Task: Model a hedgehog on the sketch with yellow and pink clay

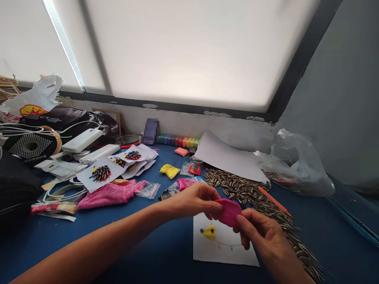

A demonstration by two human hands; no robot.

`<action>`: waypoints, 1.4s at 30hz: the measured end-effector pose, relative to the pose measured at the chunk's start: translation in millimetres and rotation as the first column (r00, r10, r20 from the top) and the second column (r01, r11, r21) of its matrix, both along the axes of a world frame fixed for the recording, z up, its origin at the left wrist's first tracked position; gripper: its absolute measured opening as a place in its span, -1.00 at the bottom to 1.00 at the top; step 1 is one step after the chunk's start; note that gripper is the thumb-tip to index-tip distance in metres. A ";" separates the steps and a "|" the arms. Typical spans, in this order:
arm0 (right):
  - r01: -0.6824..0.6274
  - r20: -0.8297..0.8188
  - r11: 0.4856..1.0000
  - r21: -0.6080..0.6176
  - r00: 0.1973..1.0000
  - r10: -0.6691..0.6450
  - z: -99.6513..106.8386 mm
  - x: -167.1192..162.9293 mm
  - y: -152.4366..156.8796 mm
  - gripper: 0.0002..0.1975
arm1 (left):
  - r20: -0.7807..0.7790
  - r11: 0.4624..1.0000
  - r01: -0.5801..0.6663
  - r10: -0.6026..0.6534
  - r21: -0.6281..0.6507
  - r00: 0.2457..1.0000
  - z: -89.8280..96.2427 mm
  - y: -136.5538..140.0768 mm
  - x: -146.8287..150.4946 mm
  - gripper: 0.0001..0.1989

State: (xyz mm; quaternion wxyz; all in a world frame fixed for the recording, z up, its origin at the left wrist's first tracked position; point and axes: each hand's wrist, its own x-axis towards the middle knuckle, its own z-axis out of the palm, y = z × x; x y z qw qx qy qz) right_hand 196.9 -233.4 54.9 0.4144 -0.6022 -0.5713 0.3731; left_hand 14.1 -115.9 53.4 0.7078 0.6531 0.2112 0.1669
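Right grip (263,233) and left grip (194,200) are pinching pink clay (229,213) between them; below, I am remotely viewing paper (226,255) bearing a yellow head (209,233).

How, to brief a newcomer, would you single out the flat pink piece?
On the blue table, find the near sheet with the yellow head. Over it, the left hand and right hand pinch the pink piece, smooth and held, unlike the fuzzy pink towel.

Flattened magenta clay (228,213) over white paper (207,252)
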 end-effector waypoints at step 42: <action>0.256 -0.145 0.956 0.141 0.961 -0.236 -4.1 -8.0 4.1 -0.69 | 0.128 0.951 -0.292 0.304 -0.103 0.944 -8.2 -50.3 25.8 -0.57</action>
